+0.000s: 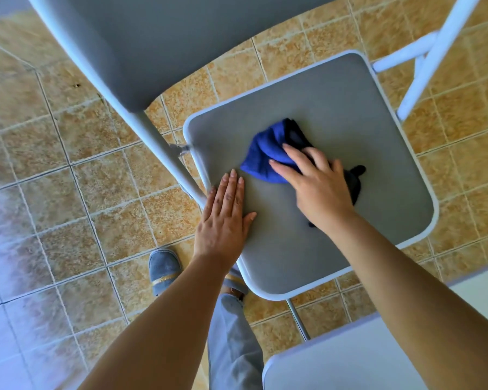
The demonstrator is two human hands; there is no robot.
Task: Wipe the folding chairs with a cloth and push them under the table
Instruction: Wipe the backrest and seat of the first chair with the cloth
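A grey folding chair with a white frame fills the view; its seat lies below me and its backrest rises at the top left. A blue and black cloth sits bunched on the middle of the seat. My right hand presses down on the cloth, fingers spread over it. My left hand lies flat and empty on the seat's left edge, beside the frame tube.
The white corner of a table shows at the bottom right, close to the chair's near edge. Orange-brown floor tiles surround the chair. My foot in a grey slipper stands left of the seat.
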